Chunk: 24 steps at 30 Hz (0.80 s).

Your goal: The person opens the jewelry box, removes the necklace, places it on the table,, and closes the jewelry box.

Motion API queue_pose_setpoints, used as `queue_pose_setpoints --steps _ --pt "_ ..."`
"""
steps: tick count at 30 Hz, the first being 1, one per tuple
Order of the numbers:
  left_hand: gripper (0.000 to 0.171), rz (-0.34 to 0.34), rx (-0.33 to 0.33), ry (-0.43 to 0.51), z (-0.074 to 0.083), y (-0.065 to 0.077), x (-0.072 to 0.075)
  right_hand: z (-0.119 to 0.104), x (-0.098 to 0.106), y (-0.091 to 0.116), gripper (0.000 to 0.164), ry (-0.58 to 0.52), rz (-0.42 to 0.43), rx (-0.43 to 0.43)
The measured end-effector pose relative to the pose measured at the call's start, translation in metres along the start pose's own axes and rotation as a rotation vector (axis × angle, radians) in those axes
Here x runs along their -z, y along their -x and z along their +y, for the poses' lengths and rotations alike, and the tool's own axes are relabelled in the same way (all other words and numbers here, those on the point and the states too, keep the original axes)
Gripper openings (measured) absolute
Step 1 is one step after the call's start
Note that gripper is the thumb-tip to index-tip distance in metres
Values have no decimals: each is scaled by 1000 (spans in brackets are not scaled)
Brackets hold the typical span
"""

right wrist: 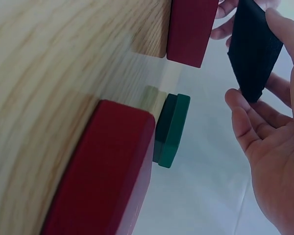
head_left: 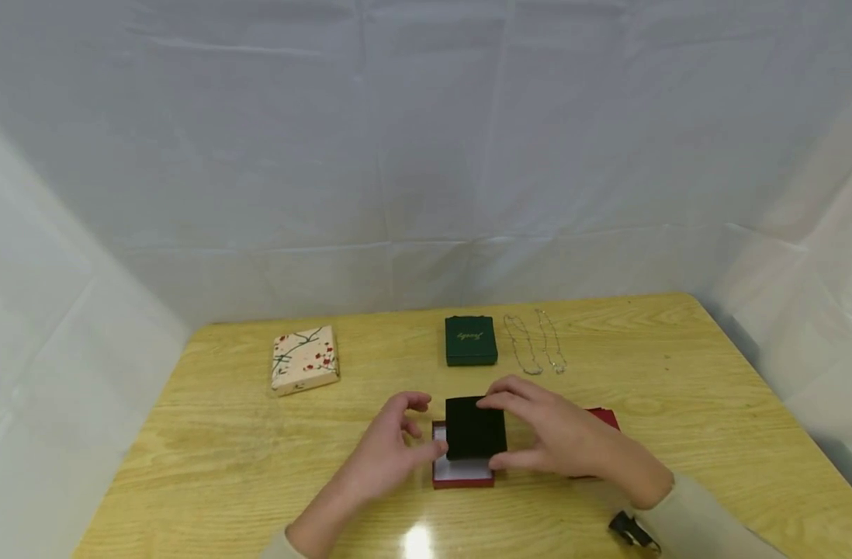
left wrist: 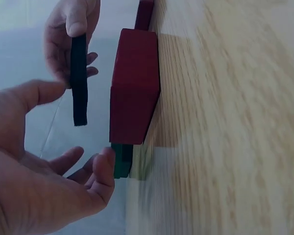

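A thin black square pad [head_left: 475,435] hangs over the red box base [head_left: 462,483], whose white inside shows below and left of it. My right hand [head_left: 548,427] grips the pad at its right side, thumb on the near edge and fingers on the far one. In the left wrist view the pad [left wrist: 79,88] stands clear of the red box base [left wrist: 132,73]. My left hand [head_left: 391,446] is at the pad's left side, fingers loosely bent, thumb tip right at the pad's edge. Partly hidden under my right forearm is a red lid [head_left: 605,418].
Behind the red base sits a green box [head_left: 471,341] with gold lettering. Two thin chain necklaces [head_left: 524,345] lie to its right. A cream box with red flowers [head_left: 305,360] is at the back left. By my right sleeve lies a small black object [head_left: 632,530].
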<state>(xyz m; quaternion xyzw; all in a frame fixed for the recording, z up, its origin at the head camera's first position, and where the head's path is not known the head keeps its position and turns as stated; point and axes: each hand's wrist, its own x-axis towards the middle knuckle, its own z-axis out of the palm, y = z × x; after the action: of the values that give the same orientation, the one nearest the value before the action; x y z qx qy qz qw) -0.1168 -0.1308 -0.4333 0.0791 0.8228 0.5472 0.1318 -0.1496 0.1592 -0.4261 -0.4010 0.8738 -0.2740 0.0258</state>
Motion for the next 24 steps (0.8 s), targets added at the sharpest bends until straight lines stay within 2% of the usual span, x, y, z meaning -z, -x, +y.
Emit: queue_pose_setpoints --steps 6,11,17,24 --pt "95 -109 -62 -195 -3 0 3 1 2 5 67 24 -7 -13" --pt "105 -168 -114 -257 -5 -1 4 2 3 7 67 30 -15 -2" --pt "107 -192 -132 -327 -7 0 4 3 4 8 64 36 -23 31" --pt "105 -188 -140 -386 -8 -1 4 5 5 8 63 38 -59 20"
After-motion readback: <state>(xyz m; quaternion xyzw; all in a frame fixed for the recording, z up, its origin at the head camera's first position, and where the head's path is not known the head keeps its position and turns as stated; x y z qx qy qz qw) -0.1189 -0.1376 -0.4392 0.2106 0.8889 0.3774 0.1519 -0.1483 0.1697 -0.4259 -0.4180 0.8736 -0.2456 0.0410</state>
